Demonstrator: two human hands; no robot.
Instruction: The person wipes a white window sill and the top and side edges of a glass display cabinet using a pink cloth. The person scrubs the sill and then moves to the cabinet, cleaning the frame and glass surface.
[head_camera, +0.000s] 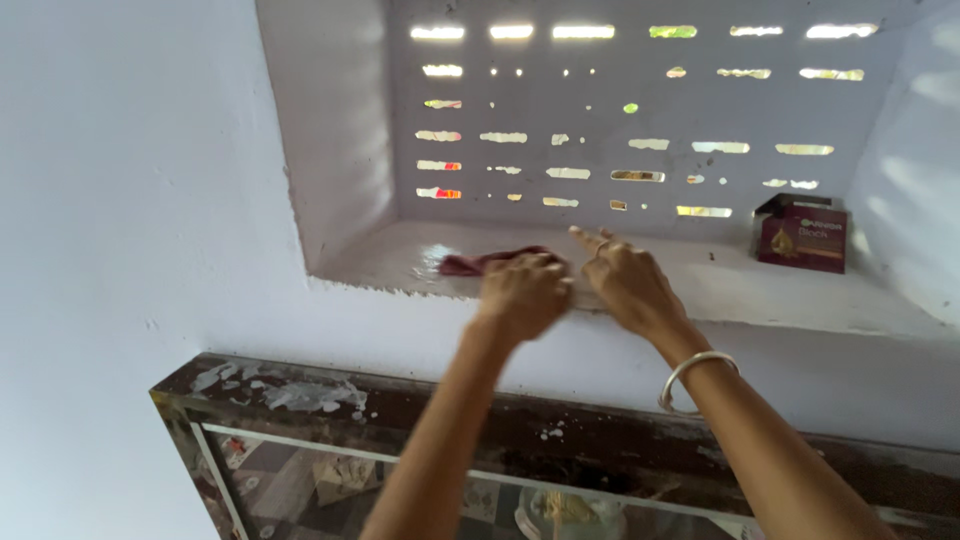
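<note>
My left hand (524, 294) is closed on a dark red cloth (478, 262) that lies on the white ledge (720, 285) of a wall niche. A wet patch shines on the ledge just left of the cloth. My right hand (625, 280) rests on the ledge's front edge right beside the left hand, its index finger stretched out, nothing in it. A silver bangle (692, 378) sits on my right wrist.
A small dark red carton (800, 234) stands at the right end of the ledge. The niche's back wall (620, 110) is pierced with rows of slots letting in light. Below the niche a dark-framed glass cabinet (330, 415) juts out, its top spotted with white.
</note>
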